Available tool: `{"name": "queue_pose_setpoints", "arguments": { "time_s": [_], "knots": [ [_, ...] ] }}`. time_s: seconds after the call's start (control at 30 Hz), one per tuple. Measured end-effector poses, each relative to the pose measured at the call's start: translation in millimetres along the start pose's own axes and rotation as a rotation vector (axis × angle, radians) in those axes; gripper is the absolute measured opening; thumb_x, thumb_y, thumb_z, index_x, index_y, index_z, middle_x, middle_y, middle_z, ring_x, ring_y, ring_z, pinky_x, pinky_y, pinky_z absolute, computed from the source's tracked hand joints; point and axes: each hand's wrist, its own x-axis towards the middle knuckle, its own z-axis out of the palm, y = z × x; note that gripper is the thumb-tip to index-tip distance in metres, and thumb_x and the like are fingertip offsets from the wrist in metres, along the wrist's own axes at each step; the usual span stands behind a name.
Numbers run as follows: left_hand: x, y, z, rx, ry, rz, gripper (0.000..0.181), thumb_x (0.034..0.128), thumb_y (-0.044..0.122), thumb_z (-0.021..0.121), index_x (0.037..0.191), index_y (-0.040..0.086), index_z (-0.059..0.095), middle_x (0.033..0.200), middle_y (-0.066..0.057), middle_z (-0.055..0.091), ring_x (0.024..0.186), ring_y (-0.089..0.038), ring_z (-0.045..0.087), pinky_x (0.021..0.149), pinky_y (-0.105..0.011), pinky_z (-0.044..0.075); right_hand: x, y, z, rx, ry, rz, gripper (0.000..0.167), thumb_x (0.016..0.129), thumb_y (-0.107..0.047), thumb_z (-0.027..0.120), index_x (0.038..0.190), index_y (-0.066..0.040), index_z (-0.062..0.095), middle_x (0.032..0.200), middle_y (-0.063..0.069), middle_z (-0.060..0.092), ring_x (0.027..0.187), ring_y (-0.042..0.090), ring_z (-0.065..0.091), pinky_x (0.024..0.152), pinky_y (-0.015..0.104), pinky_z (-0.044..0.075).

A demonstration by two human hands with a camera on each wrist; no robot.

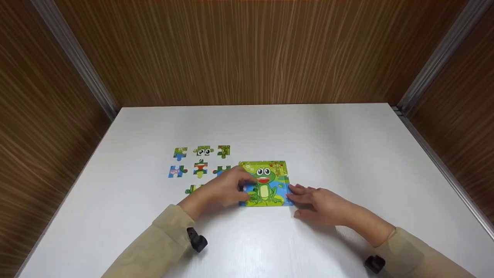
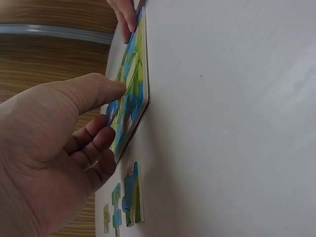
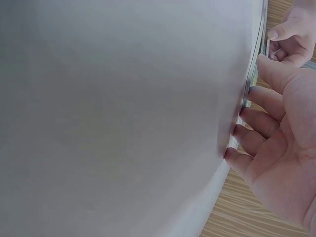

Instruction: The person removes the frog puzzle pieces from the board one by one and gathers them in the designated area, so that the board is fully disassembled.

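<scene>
A square frog puzzle board (image 1: 264,192) lies on the white table. My left hand (image 1: 227,187) is over the board's left side and pinches a small puzzle piece (image 2: 110,112), partly blue, between thumb and fingers. Most of that piece is hidden by the fingers. At the board's right edge, my right hand (image 1: 326,206) rests with extended fingers touching the rim and holds nothing. Loose jigsaw pieces lie in rough rows to the left, among them one with the frog's eyes (image 1: 203,151) and one with its red mouth (image 1: 200,168).
My left forearm and hand partly cover the lower loose pieces (image 1: 193,189). Wood-grain panels (image 1: 254,54) stand behind the table (image 1: 308,131) and on both sides, with metal strips in the corners. A small black device (image 1: 197,240) sits at each wrist.
</scene>
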Motion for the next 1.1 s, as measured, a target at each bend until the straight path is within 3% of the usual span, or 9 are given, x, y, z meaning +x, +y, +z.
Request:
{"name": "queue_pose_setpoints", "arguments": {
  "time_s": [0.1, 0.3, 0.47, 0.83, 1.1],
  "knots": [
    [-1.1, 1.5, -2.9, -0.031, 0.012, -0.025, 0.042, 0.0927, 0.016, 0.080, 0.134, 0.016, 0.075, 0.126, 0.003, 0.060, 0.109, -0.017, 0.055, 0.097, -0.038, 0.048, -0.1, 0, 0, -0.001, 0.000, 0.002, 0.059, 0.102, -0.033, 0.073, 0.153, -0.008, 0.057, 0.163, 0.010, 0.046, 0.148, 0.037, 0.044, 0.114, 0.059, 0.040],
    [-7.0, -0.3, -12.5, -0.032, 0.038, 0.020, 0.040, 0.0911, 0.010, 0.081, 0.131, 0.009, 0.075, 0.121, -0.002, 0.059, 0.106, -0.021, 0.058, 0.096, -0.039, 0.052, -0.1, 1, 0, 0.000, 0.000, 0.011, 0.059, 0.102, -0.032, 0.073, 0.153, -0.009, 0.057, 0.163, 0.009, 0.046, 0.148, 0.037, 0.044, 0.114, 0.059, 0.040],
    [-17.0, -4.6, -20.5, -0.036, 0.058, 0.015, 0.040, 0.0908, 0.010, 0.081, 0.130, 0.010, 0.074, 0.119, -0.002, 0.059, 0.106, -0.022, 0.057, 0.094, -0.039, 0.053, -0.4, 1, 0, 0.008, -0.005, 0.024, 0.060, 0.102, -0.034, 0.073, 0.154, -0.010, 0.056, 0.163, 0.008, 0.045, 0.149, 0.036, 0.043, 0.115, 0.059, 0.039],
    [-45.2, -20.8, -40.6, -0.027, 0.120, -0.061, 0.040, 0.0905, 0.013, 0.082, 0.129, 0.015, 0.075, 0.117, 0.001, 0.059, 0.109, -0.022, 0.057, 0.093, -0.040, 0.048, -1.8, 0, -1, 0.008, 0.000, 0.014, 0.059, 0.102, -0.035, 0.073, 0.153, -0.009, 0.057, 0.163, 0.010, 0.045, 0.149, 0.037, 0.043, 0.114, 0.058, 0.040],
    [-63.2, -37.7, -55.4, -0.015, 0.158, -0.045, 0.040, 0.0903, 0.008, 0.077, 0.130, 0.012, 0.074, 0.120, 0.000, 0.062, 0.107, -0.022, 0.057, 0.094, -0.044, 0.050, -2.1, 0, -1, 0.008, -0.010, 0.032, 0.059, 0.102, -0.037, 0.072, 0.154, -0.011, 0.056, 0.164, 0.008, 0.044, 0.149, 0.037, 0.043, 0.114, 0.059, 0.040]
  ]
}}
